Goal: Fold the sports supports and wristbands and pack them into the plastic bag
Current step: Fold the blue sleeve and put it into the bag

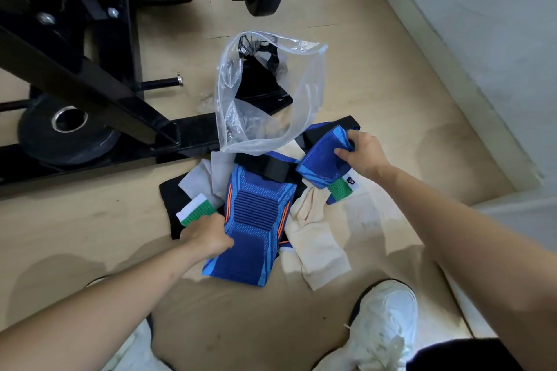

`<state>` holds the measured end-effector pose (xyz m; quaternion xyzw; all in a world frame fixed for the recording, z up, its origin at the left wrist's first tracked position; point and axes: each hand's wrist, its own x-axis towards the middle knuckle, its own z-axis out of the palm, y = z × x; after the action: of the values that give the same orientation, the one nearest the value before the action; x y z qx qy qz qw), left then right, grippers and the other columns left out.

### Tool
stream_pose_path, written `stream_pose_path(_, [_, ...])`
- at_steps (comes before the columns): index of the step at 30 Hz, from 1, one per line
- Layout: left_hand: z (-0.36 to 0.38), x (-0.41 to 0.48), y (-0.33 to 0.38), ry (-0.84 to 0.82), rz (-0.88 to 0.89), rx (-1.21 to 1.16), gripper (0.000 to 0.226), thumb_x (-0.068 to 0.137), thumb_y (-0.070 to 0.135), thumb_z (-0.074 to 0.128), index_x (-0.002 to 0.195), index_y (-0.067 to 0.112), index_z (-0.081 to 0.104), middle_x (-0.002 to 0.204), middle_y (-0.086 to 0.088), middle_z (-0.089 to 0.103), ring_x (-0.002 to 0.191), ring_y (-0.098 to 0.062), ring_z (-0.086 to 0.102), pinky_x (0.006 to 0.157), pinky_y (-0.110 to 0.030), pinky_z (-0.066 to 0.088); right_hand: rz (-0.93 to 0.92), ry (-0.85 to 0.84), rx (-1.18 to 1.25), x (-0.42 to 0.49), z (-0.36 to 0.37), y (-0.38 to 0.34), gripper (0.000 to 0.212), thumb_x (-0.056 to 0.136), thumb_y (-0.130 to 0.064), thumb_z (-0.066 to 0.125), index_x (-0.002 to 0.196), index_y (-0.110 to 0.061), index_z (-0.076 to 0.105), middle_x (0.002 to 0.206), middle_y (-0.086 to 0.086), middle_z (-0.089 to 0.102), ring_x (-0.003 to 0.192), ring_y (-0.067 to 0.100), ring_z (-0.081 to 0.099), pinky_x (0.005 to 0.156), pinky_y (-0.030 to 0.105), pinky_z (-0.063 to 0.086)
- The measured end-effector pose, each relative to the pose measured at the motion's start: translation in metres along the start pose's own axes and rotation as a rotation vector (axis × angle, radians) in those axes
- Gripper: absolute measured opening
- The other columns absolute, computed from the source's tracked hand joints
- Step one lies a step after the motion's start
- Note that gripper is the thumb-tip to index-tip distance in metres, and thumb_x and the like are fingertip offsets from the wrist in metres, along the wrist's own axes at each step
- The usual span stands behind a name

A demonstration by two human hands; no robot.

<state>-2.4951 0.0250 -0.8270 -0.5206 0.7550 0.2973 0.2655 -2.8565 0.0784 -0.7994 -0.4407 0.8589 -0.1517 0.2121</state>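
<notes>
My right hand (363, 156) is at two o'clock from the middle of the pile. Its fingers (351, 137) are clenched around a folded blue support (319, 169), the thumb on the near face and the others over the far edge. My left hand (208, 235), at eight o'clock, pinches the left edge of the blue knee support (256, 220), which lies flat on the floor (376, 75). The plastic bag (271, 93) lies at twelve o'clock, just beyond the pile, with its mouth open toward me.

I judge that the step in hand is to put the folded piece into the bag. To do it well, I should keep the fold pressed until it is deep inside, and enter low through the mouth (the film looks thin and may collapse if I push on the rim). My left hand would serve better holding that mouth open.

Some things I cannot read. A black thing (259, 81) is already in the bag, but the crinkled film hides what it is. A green piece under my right hand may be a wristband, and I cannot tell whether I hold it too. My left fingertips are hidden under the knit.
</notes>
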Motion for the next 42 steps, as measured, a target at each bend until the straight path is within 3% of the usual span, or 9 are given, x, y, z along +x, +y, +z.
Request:
stream_pose_path(3, [-0.008,-0.006,0.002,-0.008,0.016,0.096,0.030,0.081,0.040,0.068,0.074,0.020,0.048,0.079,0.004,0.057,0.081,-0.018,0.061,0.059,-0.027,0.040,-0.068,0.004,0.221,-0.014,-0.030,-0.016,0.008,0.088,-0.015,0.067,0.096,-0.013,0.064,0.085,0.005,0.067,0.076,0.024,0.059,0.067,0.033,0.049])
stream_pose_path(7, [-0.037,-0.017,0.020,0.385,0.129,0.141,0.043,0.086,0.060,0.060,0.079,0.017,0.061,0.076,0.002,0.061,0.081,-0.024,0.063,0.060,-0.031,0.042,-0.105,-0.145,0.497,-0.037,-0.067,-0.045,0.014,0.093,-0.008,0.065,0.105,-0.015,0.068,0.092,-0.003,0.073,0.078,0.007,0.068,0.065,0.019,0.053])
stream_pose_path(12, [-0.070,-0.029,0.060,0.389,0.479,-0.598,0.026,0.085,0.044,0.076,0.096,0.022,0.069,0.084,0.009,0.067,0.077,-0.010,0.063,0.075,-0.032,0.052,-0.134,-0.303,0.606,-0.062,-0.094,-0.074,0.017,0.093,-0.010,0.067,0.109,-0.006,0.068,0.101,0.007,0.075,0.082,0.014,0.070,0.067,0.023,0.055])
stream_pose_path(16, [-0.091,-0.042,0.088,0.235,0.531,-0.992,0.071,0.078,0.043,0.083,0.138,0.022,0.051,0.123,0.008,0.061,0.106,-0.010,0.064,0.092,-0.029,0.051,-0.137,-0.394,0.728,-0.083,-0.098,-0.092,0.020,0.094,-0.004,0.063,0.113,0.000,0.067,0.100,0.007,0.075,0.085,0.015,0.072,0.071,0.023,0.056])
stream_pose_path(21, [-0.105,-0.050,0.083,0.181,0.531,-1.175,0.013,0.088,0.014,0.077,0.098,0.017,0.070,0.090,-0.004,0.074,0.084,-0.022,0.071,0.086,-0.046,0.059,-0.051,-0.505,0.766,-0.101,-0.083,-0.093,0.030,0.092,-0.016,0.068,0.120,-0.005,0.066,0.113,0.011,0.073,0.094,0.021,0.072,0.082,0.033,0.060])
stream_pose_path(27, [-0.106,-0.067,0.057,0.188,0.371,-1.430,0.003,0.095,0.011,0.068,0.095,0.011,0.065,0.087,-0.006,0.071,0.074,-0.017,0.068,0.066,-0.027,0.055,0.047,-0.683,0.454,-0.132,-0.007,-0.062,0.052,0.064,-0.039,0.087,0.100,-0.005,0.071,0.100,0.013,0.073,0.090,0.018,0.063,0.100,0.043,0.048])
stream_pose_path(30, [-0.106,-0.076,0.045,0.202,0.321,-1.504,0.004,0.096,0.011,0.066,0.097,0.009,0.063,0.089,-0.008,0.069,0.077,-0.019,0.067,0.071,-0.030,0.056,0.071,-0.628,0.488,-0.147,0.023,-0.066,0.034,0.077,-0.028,0.082,0.086,0.000,0.065,0.081,0.003,0.059,0.079,0.015,0.052,0.082,0.031,0.043])
stream_pose_path(37, [-0.094,-0.070,-0.018,0.390,-0.023,-1.254,0.009,0.090,0.013,0.072,0.085,0.014,0.065,0.087,-0.010,0.070,0.081,-0.029,0.071,0.079,-0.045,0.061,0.070,-0.382,0.600,-0.134,0.020,-0.087,0.010,0.091,-0.010,0.069,0.086,-0.010,0.061,0.071,0.004,0.058,0.061,0.010,0.050,0.055,0.017,0.039])
stream_pose_path(42, [-0.044,-0.059,-0.064,0.326,-0.217,-0.316,0.017,0.079,0.024,0.074,0.070,0.012,0.067,0.079,-0.010,0.070,0.078,-0.031,0.067,0.066,-0.032,0.050,0.095,-0.268,0.599,-0.126,0.025,-0.072,0.015,0.089,-0.007,0.070,0.104,-0.008,0.067,0.085,0.008,0.064,0.076,0.015,0.057,0.070,0.019,0.046])
